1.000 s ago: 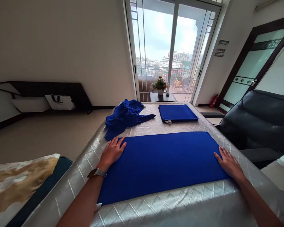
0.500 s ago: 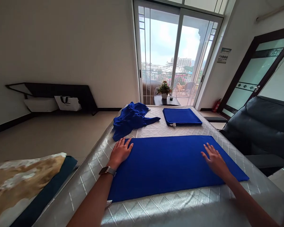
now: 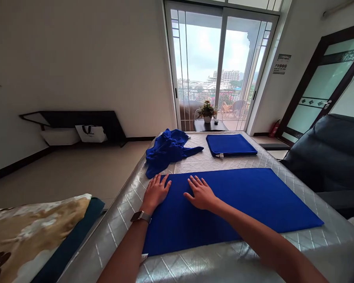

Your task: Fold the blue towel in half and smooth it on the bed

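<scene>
A blue cloth (image 3: 238, 196), folded into a long flat rectangle, lies across the silvery quilted mattress (image 3: 194, 263). My left hand (image 3: 157, 192) rests flat on its far left corner, fingers spread, with a watch on the wrist. Palm down, my right hand (image 3: 202, 192) is on the left part of the cloth, fingers apart, close beside the left hand. A small white tag (image 3: 144, 257) sticks out at the near left corner. Beyond lie a crumpled blue cloth (image 3: 171, 147) and, to its right, a neatly folded blue cloth (image 3: 231, 144) with a white label.
A patterned blanket (image 3: 38, 232) lies low at the left. A black leather chair (image 3: 321, 153) stands against the right side of the mattress. Past the far edge are a small table with a potted plant (image 3: 207, 112) and a sliding glass door (image 3: 200, 51).
My right hand has swept left across the cloth, from its right part to near my left hand. The left hand stays on the corner. The view has shifted slightly.
</scene>
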